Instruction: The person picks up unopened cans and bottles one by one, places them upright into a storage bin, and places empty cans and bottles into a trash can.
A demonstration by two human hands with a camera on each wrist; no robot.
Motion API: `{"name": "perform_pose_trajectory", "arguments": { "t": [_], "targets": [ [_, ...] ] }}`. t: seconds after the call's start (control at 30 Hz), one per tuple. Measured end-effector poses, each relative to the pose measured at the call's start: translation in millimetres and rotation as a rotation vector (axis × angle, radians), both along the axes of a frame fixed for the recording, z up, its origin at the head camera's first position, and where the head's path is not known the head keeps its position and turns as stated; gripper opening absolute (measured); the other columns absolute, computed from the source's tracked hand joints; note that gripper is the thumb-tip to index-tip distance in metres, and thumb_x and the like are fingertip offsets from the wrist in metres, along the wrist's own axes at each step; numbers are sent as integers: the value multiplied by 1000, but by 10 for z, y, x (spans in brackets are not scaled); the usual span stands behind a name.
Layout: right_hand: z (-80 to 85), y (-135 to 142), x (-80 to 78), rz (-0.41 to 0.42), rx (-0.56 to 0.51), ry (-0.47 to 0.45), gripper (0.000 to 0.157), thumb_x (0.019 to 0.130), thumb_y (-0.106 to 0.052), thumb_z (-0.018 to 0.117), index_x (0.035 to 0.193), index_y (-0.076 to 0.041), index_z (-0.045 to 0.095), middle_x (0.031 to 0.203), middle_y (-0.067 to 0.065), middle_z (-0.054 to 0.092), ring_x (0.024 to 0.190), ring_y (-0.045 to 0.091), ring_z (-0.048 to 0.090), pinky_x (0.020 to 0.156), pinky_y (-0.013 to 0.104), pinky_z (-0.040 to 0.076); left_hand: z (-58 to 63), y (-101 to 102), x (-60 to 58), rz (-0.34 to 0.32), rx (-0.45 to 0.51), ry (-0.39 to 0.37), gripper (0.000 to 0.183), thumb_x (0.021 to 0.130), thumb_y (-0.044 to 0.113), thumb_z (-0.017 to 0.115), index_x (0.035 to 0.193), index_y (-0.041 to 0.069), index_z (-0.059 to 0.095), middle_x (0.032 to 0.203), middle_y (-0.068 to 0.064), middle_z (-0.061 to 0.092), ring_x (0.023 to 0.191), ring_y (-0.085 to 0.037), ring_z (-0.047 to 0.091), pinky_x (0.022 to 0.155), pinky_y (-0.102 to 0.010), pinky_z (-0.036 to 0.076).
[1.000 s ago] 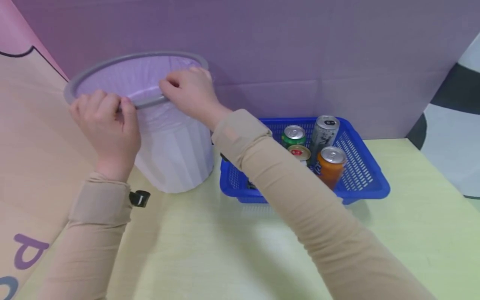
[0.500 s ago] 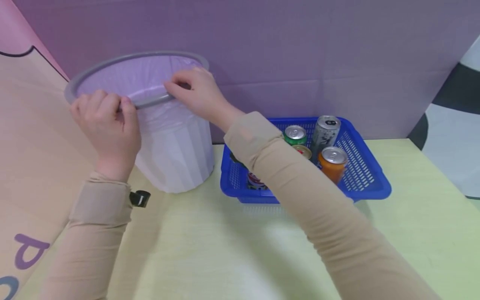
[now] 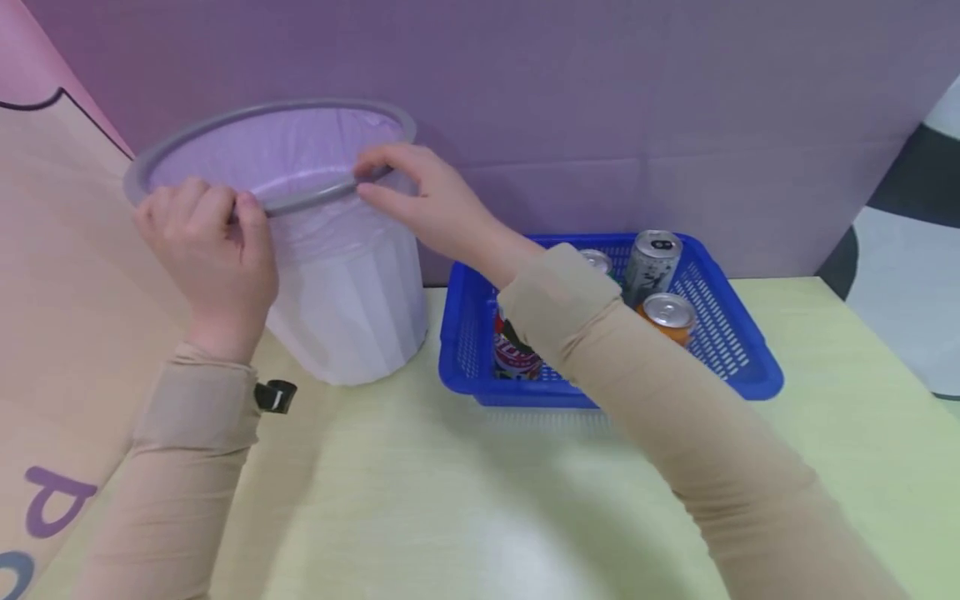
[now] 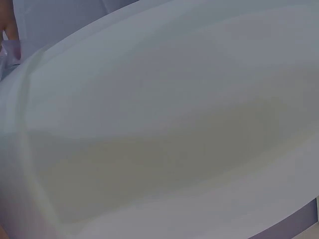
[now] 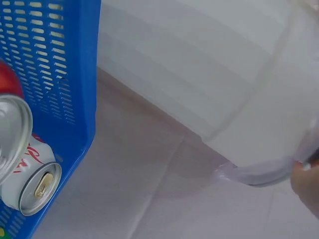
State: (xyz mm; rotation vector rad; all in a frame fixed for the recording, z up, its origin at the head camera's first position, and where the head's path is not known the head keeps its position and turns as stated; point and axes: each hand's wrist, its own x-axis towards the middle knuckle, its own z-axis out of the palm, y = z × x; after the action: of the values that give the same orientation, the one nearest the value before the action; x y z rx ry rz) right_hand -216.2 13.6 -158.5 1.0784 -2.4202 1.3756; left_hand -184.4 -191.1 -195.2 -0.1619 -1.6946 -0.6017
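Note:
A white fluted trash can (image 3: 345,308) stands upright at the left, lined with a thin translucent bag (image 3: 255,150) under a grey rim ring (image 3: 311,198). My left hand (image 3: 210,254) grips the front left of the ring, its thumb toward the front. Farther right, my right hand (image 3: 442,204) pinches the ring, fingers above and thumb in front. In the right wrist view a fold of the bag (image 5: 256,177) hangs over the rim near my right hand (image 5: 308,189). The can's pale wall (image 4: 174,99) fills most of the left wrist view.
Right of the can, a blue perforated basket (image 3: 757,367) holds several drink cans, including a tall silver can (image 3: 651,271) and an orange can (image 3: 667,321). My right forearm crosses over it. A purple panel (image 3: 562,100) rises behind the table (image 3: 390,500).
My right hand has slid to the right along the ring, its thumb and fingers spreading apart somewhat. My right forearm has shifted right over the basket. The left hand keeps its grip.

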Motion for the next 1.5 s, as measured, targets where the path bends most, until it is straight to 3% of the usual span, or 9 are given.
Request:
{"name": "perform_pose_trajectory", "arguments": {
  "t": [0.17,0.37,0.57,0.77,1.13,1.33,1.5],
  "targets": [
    [3,182,152,-36,-21,-158,24,95,-27,55,115,-17,62,138,-8,50,133,6,37,110,34,29,1,-19,-16,5,5,5,39,81,25,41,57,-6,41,61,-18,38,66,-20,25,89,-27,21],
    [-66,421,256,-55,-70,-269,27,95,-23,55,120,-11,59,124,0,59,118,11,53,100,31,41,2,-34,-24,5,1,12,38,80,25,41,57,-5,40,61,-18,38,65,-23,26,89,-27,21],
    [-170,642,332,-90,-47,-288,24,96,-22,54,116,-10,60,120,3,62,114,14,56,100,36,42,-15,-56,-5,5,-5,-1,38,80,24,41,56,-5,40,61,-18,36,65,-23,25,88,-26,20],
    [-302,886,438,-120,-75,-294,23,97,-21,52,113,-6,60,118,6,62,114,18,55,100,38,42,-10,-65,-10,4,-23,-7,40,83,27,40,60,-6,42,63,-19,37,67,-32,29,89,-28,21],
    [-794,1210,587,-75,-82,-342,23,97,-14,51,109,3,60,114,19,61,111,29,55,98,43,41,-47,-53,-23,-28,-24,16,39,85,27,41,65,-7,43,69,-21,37,74,-39,32,89,-28,20],
    [-1009,1378,659,-135,-76,-360,25,98,-16,51,110,3,61,112,17,63,106,16,57,96,40,43,-13,-52,32,-61,-37,-20,39,87,25,43,82,-10,61,88,-24,59,99,-36,51,110,-37,17],
    [-1144,1492,676,-169,-79,-369,24,98,-17,51,108,1,61,108,8,63,104,11,57,95,32,45,22,-40,66,-69,-45,-36,38,87,25,45,96,-5,68,105,-22,65,114,-33,52,111,-39,16]
  ]
}}
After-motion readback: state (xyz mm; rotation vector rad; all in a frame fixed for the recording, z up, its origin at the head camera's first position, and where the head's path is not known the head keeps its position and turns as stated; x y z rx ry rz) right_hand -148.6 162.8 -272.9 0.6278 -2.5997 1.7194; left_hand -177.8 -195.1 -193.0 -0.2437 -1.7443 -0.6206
